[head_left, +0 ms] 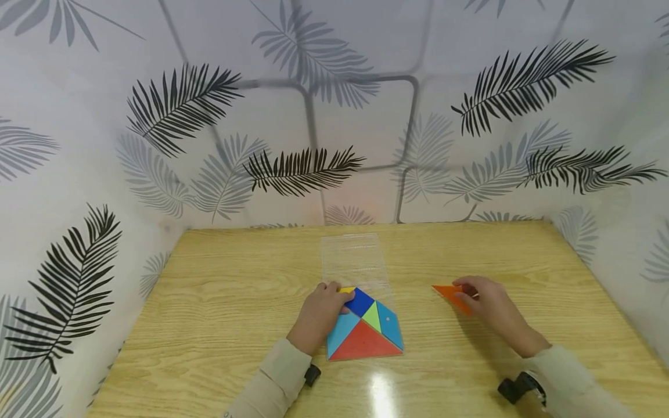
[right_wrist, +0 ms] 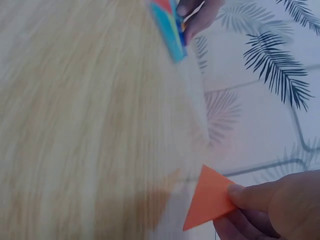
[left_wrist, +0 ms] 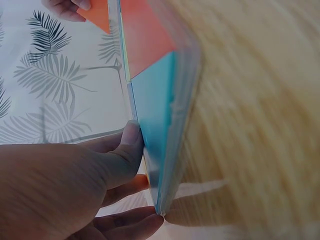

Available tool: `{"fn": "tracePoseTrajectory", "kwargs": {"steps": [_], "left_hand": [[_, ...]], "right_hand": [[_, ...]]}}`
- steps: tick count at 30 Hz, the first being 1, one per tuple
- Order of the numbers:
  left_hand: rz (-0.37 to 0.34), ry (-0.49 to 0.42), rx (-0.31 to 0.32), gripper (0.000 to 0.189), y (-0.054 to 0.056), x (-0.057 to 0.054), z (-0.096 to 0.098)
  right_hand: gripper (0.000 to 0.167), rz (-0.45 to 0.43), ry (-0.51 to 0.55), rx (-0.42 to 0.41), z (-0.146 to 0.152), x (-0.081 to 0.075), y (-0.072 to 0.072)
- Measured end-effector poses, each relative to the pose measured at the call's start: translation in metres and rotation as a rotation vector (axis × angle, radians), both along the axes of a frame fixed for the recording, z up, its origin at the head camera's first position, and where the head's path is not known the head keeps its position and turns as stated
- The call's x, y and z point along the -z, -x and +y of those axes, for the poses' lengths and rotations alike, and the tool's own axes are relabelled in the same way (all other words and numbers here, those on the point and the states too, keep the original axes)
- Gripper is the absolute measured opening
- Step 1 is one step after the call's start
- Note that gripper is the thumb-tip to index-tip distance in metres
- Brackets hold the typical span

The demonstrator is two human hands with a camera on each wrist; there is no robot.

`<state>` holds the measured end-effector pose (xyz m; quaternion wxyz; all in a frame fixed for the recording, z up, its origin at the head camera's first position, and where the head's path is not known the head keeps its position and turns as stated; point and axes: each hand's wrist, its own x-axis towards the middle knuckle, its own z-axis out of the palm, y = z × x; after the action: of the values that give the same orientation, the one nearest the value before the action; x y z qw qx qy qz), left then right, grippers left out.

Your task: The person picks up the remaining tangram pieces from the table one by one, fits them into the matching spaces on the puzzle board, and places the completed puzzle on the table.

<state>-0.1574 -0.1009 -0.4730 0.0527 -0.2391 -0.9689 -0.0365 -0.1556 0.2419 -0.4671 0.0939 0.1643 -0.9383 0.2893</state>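
Observation:
A tangram [head_left: 366, 339] of flat coloured pieces in a clear plastic case lies on the table. Red, light blue, dark blue, green and yellow pieces show. My left hand [head_left: 323, 313] grips its left side, thumb on the upper face near the dark blue square [head_left: 359, 303]. In the left wrist view, the other fingers [left_wrist: 132, 227] bend at the case's edge; their undersides are hidden. To the right, my right hand [head_left: 486, 299] pinches an orange triangle [head_left: 448, 293] between thumb and fingers. The triangle [right_wrist: 209, 200] is held tilted above the wood, apart from the tangram.
Clear ridged plastic [head_left: 352, 255] extends behind the coloured pieces towards the back edge. The wooden table [head_left: 235, 273] is bounded at the back and sides by pale leaf-patterned cloth [head_left: 366, 128]. A dark wrist device [head_left: 514, 389] sits at the right cuff.

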Motion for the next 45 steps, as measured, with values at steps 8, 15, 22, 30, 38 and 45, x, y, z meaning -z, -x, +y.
{"fn": "tracePoseTrajectory", "kwargs": {"steps": [8,15,22,30,38,45], "left_hand": [[0.002,0.002,0.007,0.032,0.0,-0.002,-0.001],[-0.017,-0.006,0.001,0.033,-0.001,-0.002,0.0],[-0.026,-0.014,0.004,0.035,0.0,0.0,-0.001],[-0.018,-0.006,0.002,0.034,0.0,-0.003,-0.001],[-0.014,-0.002,-0.005,0.033,-0.003,-0.004,0.001],[-0.018,-0.005,-0.002,0.034,-0.001,-0.005,0.0]], "right_hand": [[0.022,-0.088,0.084,-0.049,-0.023,-0.003,0.003],[0.021,-0.093,0.137,-0.107,-0.047,0.001,0.013],[0.017,-0.106,0.166,-0.151,-0.072,0.006,0.022],[0.015,-0.132,0.178,-0.15,-0.096,0.012,0.031],[0.015,-0.203,0.164,-0.108,-0.11,0.015,0.036],[0.015,-0.218,0.168,-0.081,-0.12,0.015,0.037]]}}
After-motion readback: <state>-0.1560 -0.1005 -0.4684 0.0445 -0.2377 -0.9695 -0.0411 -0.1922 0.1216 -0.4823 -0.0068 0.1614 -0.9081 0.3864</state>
